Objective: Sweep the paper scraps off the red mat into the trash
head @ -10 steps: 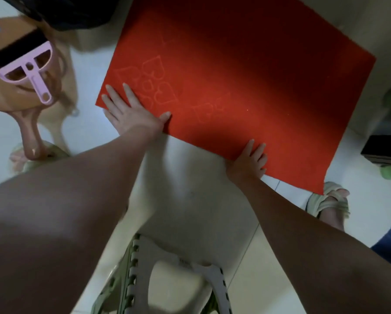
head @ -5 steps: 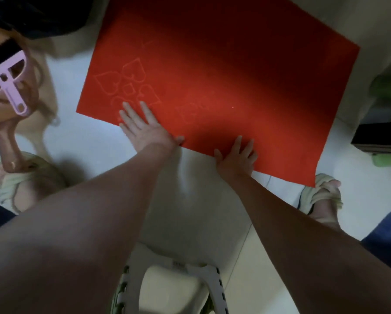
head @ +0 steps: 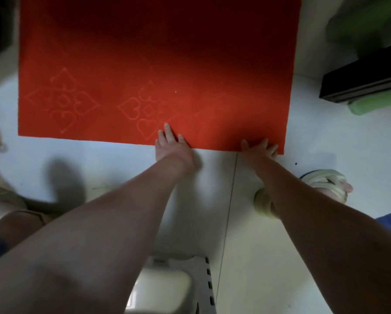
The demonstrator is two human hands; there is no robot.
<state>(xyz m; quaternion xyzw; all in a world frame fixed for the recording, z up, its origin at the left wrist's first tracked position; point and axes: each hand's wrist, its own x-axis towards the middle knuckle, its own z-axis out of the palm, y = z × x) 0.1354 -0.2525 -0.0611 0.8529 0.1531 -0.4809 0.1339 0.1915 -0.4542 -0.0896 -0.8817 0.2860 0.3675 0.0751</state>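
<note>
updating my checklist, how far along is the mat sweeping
Looks mostly done: the red mat shows only one tiny white speck. In hand: the left hand and right hand rest flat on its near edge. Left: that speck, plus a dark bit on the floor; no trash bin is identifiable.

Dim light, far red mat [head: 158, 53] shadowed, edges blurred, wide-angle warp.

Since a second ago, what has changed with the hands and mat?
Both hands slid rightward along the near edge of the red mat: the left hand from its near-left corner to past the middle, the right hand almost to the near-right corner. Both stay flat, gripping nothing; the mat seems unmoved.
</note>
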